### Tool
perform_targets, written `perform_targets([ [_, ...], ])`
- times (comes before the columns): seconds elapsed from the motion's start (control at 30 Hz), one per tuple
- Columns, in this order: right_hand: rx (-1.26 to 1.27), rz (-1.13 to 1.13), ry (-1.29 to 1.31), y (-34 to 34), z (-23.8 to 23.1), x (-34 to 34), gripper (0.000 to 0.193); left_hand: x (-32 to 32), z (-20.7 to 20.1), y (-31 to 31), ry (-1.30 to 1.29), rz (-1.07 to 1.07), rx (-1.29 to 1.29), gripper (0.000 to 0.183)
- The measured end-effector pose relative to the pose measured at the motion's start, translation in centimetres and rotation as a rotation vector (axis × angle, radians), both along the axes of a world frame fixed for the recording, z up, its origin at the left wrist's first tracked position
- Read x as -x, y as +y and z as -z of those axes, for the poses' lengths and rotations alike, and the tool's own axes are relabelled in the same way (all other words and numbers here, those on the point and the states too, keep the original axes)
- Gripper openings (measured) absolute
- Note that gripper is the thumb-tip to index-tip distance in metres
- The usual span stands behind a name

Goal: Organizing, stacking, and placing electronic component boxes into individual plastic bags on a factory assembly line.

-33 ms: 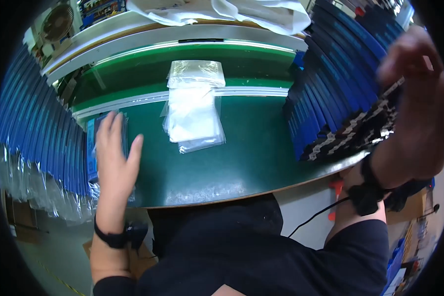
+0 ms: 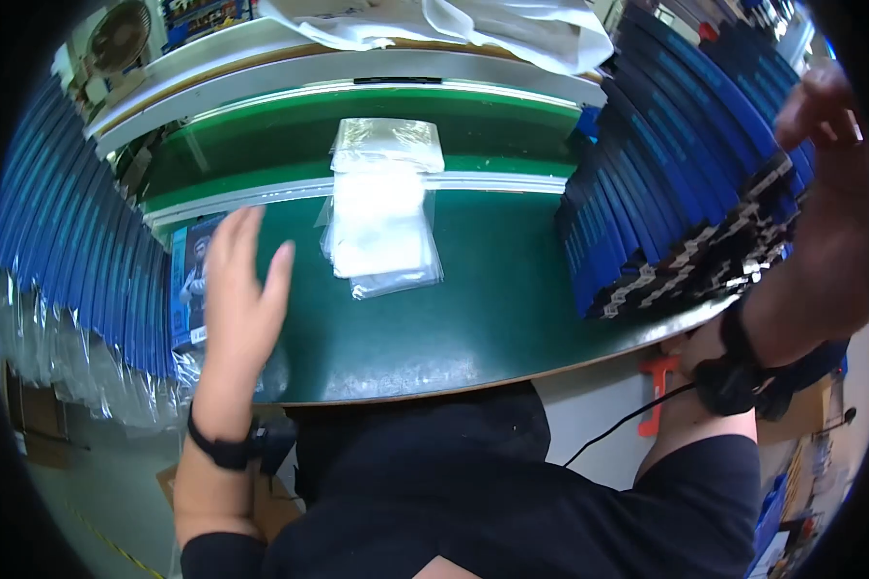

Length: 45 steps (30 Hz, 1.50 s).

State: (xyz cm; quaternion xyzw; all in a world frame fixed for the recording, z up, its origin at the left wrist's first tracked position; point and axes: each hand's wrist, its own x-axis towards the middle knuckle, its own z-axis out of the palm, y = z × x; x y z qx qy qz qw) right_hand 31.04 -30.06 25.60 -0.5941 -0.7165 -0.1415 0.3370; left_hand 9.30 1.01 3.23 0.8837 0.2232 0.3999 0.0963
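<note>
My left hand (image 2: 241, 294) is open with its fingers spread, flat over the left part of the green table (image 2: 473, 318). Beneath it lies a blue flat pack (image 2: 185, 280) in a clear sleeve. My right hand (image 2: 830, 164) is raised at the far right, against the outer end of a leaning row of blue flat packs (image 2: 676, 183). Whether its fingers grip one is unclear. A pile of clear plastic bags (image 2: 381, 232) lies in the table's middle, apart from both hands. Both wrists wear black bands.
A second row of blue packs in clear sleeves (image 2: 58, 261) lines the left edge. More clear bags (image 2: 388, 145) lie on the green belt behind. White sheeting (image 2: 454, 24) and a fan (image 2: 121, 34) sit at the back. An orange tool (image 2: 658, 376) hangs below the table edge.
</note>
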Motion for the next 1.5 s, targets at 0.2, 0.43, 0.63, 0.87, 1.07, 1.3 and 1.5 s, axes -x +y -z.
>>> perform_targets([
  [0.2,-0.319,0.733,-0.174,0.9,-6.6,-4.3,0.034,-10.9,5.1,8.0,0.343,-0.282,0.508,0.043],
  [0.43,0.404,0.919,-0.156,5.1,-4.0,-5.1,0.065,-13.6,7.1,10.2,0.364,-0.141,0.565,0.025],
  [0.63,0.437,0.933,-0.122,4.6,-3.5,-2.8,0.067,-12.9,4.5,4.7,0.375,-0.456,0.472,0.033],
  [0.87,0.367,0.833,-0.066,5.4,-3.8,-2.8,0.088,-11.9,6.2,7.7,0.404,-0.175,0.505,0.018],
  [1.07,-0.282,0.620,-0.314,4.4,-1.5,2.7,0.073,-10.7,2.8,0.2,-0.110,0.237,0.056,0.008],
  [1.3,0.061,0.236,1.058,7.9,7.7,6.0,0.058,-8.5,5.6,-1.1,0.270,0.521,-0.014,0.029],
  [1.5,0.385,-0.326,1.929,8.2,21.3,0.5,0.026,-8.8,5.4,-0.8,0.174,0.474,0.018,0.028],
])
